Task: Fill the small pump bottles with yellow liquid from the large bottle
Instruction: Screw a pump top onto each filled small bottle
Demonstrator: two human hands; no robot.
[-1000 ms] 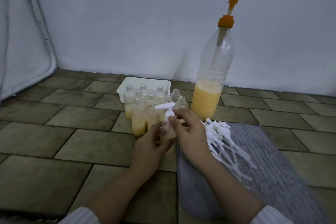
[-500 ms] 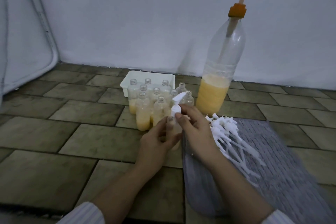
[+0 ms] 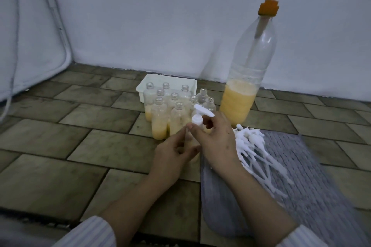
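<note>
A small clear bottle (image 3: 191,142) with yellow liquid stands on the floor tiles, mostly hidden by my hands. My left hand (image 3: 172,158) grips its body. My right hand (image 3: 214,138) pinches the white pump cap (image 3: 198,116) sitting on its neck, nozzle pointing right. Behind them several small open bottles (image 3: 159,118) stand in a cluster, part filled with yellow liquid. The large clear bottle (image 3: 247,78) with an orange pump (image 3: 271,0) stands at the right, about a third full.
A white tray (image 3: 144,86) sits behind the small bottles near the wall. A heap of white pump caps (image 3: 257,150) with long tubes lies on a grey mat (image 3: 301,186) at the right. A white cable hangs down the left wall.
The pump cap's nozzle has swung round from pointing left to pointing right under my right fingers. My view has moved closer and slightly left.
</note>
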